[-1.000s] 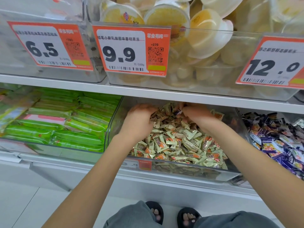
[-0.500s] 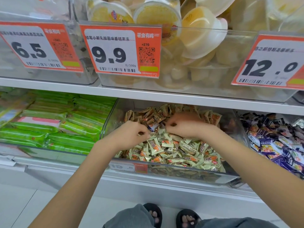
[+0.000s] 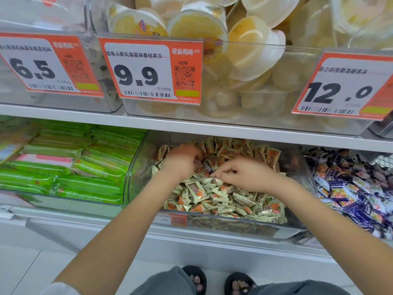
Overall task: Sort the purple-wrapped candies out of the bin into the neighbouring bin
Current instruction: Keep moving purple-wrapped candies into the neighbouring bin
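A person seen from their own head height, looking down. Both forearms are bare, with no watch, bracelet or ring in view on the left hand (image 3: 180, 161) or the right hand (image 3: 246, 174). A pale sleeve edge (image 3: 61, 288) shows at the upper left arm. Below, grey soft-fabric trousers or shorts (image 3: 168, 283) cover the knees. The feet wear black open-toed rubber slide sandals (image 3: 196, 277), with bare toes showing.

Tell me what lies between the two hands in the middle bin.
Head view: a dark purple-wrapped candy among cream-and-orange candies, between left hand and right hand.
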### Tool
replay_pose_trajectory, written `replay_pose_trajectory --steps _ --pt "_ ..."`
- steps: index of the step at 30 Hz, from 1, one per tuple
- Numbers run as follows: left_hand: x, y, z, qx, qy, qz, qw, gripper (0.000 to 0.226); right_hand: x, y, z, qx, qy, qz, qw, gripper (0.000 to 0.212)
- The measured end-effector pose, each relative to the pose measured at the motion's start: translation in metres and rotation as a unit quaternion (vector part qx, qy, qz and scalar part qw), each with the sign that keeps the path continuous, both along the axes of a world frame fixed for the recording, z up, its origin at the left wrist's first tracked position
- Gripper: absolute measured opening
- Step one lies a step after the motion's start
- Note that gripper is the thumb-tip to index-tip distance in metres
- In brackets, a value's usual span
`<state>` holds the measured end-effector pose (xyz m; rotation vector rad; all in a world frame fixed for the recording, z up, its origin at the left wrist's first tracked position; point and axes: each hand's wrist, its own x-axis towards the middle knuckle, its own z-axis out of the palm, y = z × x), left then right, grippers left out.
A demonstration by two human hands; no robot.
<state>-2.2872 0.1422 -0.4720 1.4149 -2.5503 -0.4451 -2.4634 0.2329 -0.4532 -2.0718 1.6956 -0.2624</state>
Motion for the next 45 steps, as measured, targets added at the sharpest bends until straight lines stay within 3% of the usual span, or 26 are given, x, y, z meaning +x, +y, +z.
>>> replay_pose_trajectory --steps 3,7,9,11,13,15,17,20,22,24,26,28,32,35,37,40,43,45 --pt "0.019 0.023 0.016 0.028 0.242 0.028 0.969 0.020 0.006 0.004 0.001 -0.069 -0.110 -0.073 0.989 0.030" --pt "0.019 0.064 0.033 0.043 0.367 -0.016 0.929 0.035 0.028 0.011 0.014 -0.027 -0.219 -0.096 0.971 0.046" --pt "0.011 0.075 0.034 0.053 0.410 -0.029 0.910 0.044 0.034 0.019 0.018 -0.004 -0.248 -0.094 0.964 0.042" --pt "0.005 0.078 0.031 0.033 0.383 -0.029 0.923 0.051 0.029 0.031 0.020 -0.057 -0.206 -0.120 0.969 0.032" --pt "0.003 0.072 0.025 0.005 0.301 -0.012 0.954 0.055 0.010 0.051 0.021 -0.166 -0.157 -0.186 0.956 0.022" --pt "0.003 0.062 0.017 0.007 0.231 -0.025 0.973 0.050 -0.022 0.077 0.025 -0.293 -0.135 -0.282 0.904 0.016" --pt "-0.004 0.055 0.007 0.009 0.128 -0.084 0.988 0.053 -0.058 0.100 0.027 -0.350 -0.095 -0.353 0.862 0.016" --pt "-0.024 0.054 -0.005 0.023 -0.023 -0.143 0.989 0.068 -0.089 0.116 0.019 -0.201 0.061 -0.414 0.886 0.033" --pt "-0.031 0.052 -0.005 0.023 -0.077 -0.151 0.985 0.060 -0.085 0.118 0.017 -0.164 0.135 -0.444 0.870 0.045" --pt "-0.027 0.046 -0.002 0.010 -0.096 -0.160 0.982 0.044 -0.061 0.111 0.021 -0.243 0.133 -0.391 0.878 0.051" --pt "-0.014 0.043 0.001 -0.001 -0.103 -0.178 0.979 0.035 -0.032 0.095 0.024 -0.289 0.114 -0.267 0.912 0.044" --pt "0.004 0.041 0.002 0.000 -0.089 -0.192 0.977 0.031 -0.007 0.066 0.020 -0.240 0.068 -0.131 0.960 0.028" --pt "0.041 0.033 0.008 -0.022 -0.102 -0.185 0.977 0.025 0.016 -0.001 0.008 -0.062 0.071 -0.003 0.996 0.037" --pt "0.058 0.029 0.007 -0.037 -0.111 -0.188 0.975 0.024 -0.002 -0.034 -0.005 0.009 0.173 0.027 0.985 0.039" --pt "0.061 0.030 0.005 -0.043 -0.126 -0.179 0.975 0.025 -0.020 -0.043 -0.007 0.009 0.194 -0.005 0.981 0.037" --pt "0.059 0.031 0.006 -0.057 -0.143 -0.146 0.977 0.031 -0.032 -0.047 -0.002 -0.021 0.182 -0.034 0.983 0.032" --pt "0.051 0.030 0.010 -0.080 -0.130 -0.112 0.982 0.039 -0.020 -0.049 0.002 -0.059 0.115 -0.022 0.991 0.027" --pt "0.041 0.028 0.009 -0.126 -0.112 -0.119 0.978 0.028 -0.002 -0.052 -0.001 -0.038 0.072 0.006 0.997 0.029"
